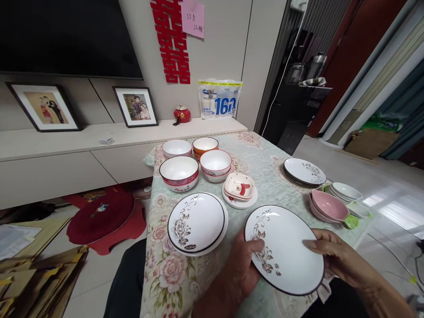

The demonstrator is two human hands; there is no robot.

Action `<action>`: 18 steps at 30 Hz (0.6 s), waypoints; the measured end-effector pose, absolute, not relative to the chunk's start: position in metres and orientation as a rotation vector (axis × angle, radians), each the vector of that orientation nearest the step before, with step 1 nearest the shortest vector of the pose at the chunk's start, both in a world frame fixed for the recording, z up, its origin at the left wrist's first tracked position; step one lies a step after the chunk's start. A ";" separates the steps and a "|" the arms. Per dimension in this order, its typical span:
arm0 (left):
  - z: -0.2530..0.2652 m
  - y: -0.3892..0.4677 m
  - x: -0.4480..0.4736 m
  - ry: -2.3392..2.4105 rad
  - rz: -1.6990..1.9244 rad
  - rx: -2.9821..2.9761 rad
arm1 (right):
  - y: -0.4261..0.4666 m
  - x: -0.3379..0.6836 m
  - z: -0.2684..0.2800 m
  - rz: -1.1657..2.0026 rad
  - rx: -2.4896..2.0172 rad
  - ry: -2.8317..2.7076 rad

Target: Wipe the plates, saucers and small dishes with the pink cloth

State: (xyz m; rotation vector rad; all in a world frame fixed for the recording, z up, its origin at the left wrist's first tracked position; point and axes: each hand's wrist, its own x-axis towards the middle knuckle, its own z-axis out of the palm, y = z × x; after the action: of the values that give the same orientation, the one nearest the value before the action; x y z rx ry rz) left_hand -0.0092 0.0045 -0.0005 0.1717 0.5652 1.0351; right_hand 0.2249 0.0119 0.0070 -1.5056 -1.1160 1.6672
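A white plate (pixel 288 251) with a dark rim and brown flower pattern is held between both hands above the near part of the table. My left hand (pixel 247 263) grips its left edge, thumb on the upper face. At the right edge my right hand (pixel 331 251) is closed on it, also thumb on top; a bit of whitish cloth (pixel 323 291) shows below this hand. To the left, a matching flowered plate (pixel 202 225) lies on another white plate. Just beyond sit small dishes with a red print (pixel 239 185), stacked on a round plate.
Several stacked bowls (pixel 179 170) stand at the table's back left. At the right are a stack of flowered plates (pixel 304 171), pink bowls (pixel 329 205) and small white dishes (pixel 346 191) near the edge. A red stool (pixel 102 216) stands left of the flowered tablecloth (pixel 172 269).
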 end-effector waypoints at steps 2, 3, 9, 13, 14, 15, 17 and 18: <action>-0.003 0.005 -0.007 0.623 1.029 0.153 | 0.020 0.229 0.008 1.690 -1.474 -1.063; -0.004 0.006 -0.006 0.637 1.028 0.148 | 0.027 0.230 0.009 1.684 -1.447 -1.036; -0.002 0.004 -0.006 0.652 0.981 0.156 | 0.090 0.209 0.015 1.627 -1.355 -0.914; -0.002 0.003 -0.006 0.669 0.951 0.158 | 0.126 0.180 0.011 1.718 -1.491 -1.019; -0.003 0.004 -0.006 0.676 0.951 0.148 | 0.132 0.174 0.010 1.750 -1.527 -1.030; -0.004 0.004 -0.006 0.682 0.950 0.136 | 0.137 0.168 0.008 1.780 -1.552 -1.037; -0.007 0.005 -0.005 0.681 0.942 0.116 | 0.145 0.157 0.003 1.829 -1.571 -1.045; -0.008 0.005 -0.005 0.678 0.936 0.107 | 0.148 0.153 0.000 1.845 -1.577 -1.050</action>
State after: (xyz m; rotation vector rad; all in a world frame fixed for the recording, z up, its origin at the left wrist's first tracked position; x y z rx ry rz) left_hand -0.0053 0.0052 -0.0076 0.1068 0.6785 0.9363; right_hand 0.1534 0.1481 0.0005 -1.5767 -1.0503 1.8450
